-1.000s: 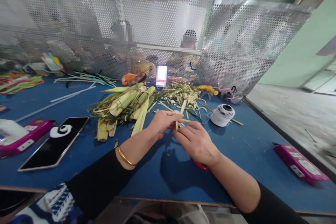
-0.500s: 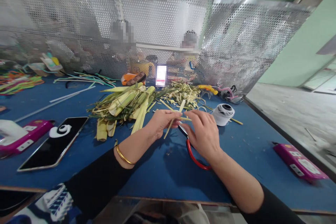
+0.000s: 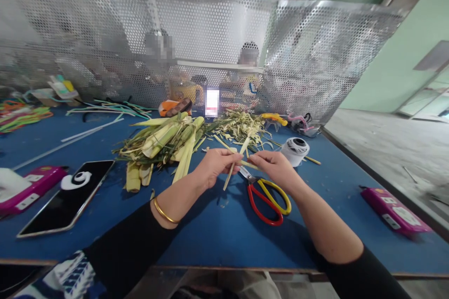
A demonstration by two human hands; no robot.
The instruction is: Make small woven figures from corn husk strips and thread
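My left hand (image 3: 218, 165) pinches several pale green leaf strips (image 3: 244, 146) where they cross one another. One strip points up and away, and another hangs down toward the table. My right hand (image 3: 274, 165) is closed on the end of a strip that runs sideways from the crossing. Just below the hands, scissors (image 3: 267, 200) with one red and one yellow handle lie on the blue table, their blades partly under the strips. A spool of white thread (image 3: 295, 152) stands beyond my right hand.
A heap of corn husks and stalks (image 3: 164, 142) lies left of my hands, with shredded scraps (image 3: 240, 124) behind. A phone (image 3: 68, 198) and a magenta box (image 3: 33, 189) are at the left, another magenta box (image 3: 395, 210) at the right. A perforated metal screen (image 3: 217, 23) closes the back.
My right hand has closed on the strip and shifted slightly right, uncovering the yellow scissor handle. My left hand keeps its pinch at the crossing. The whole view has shifted a little.
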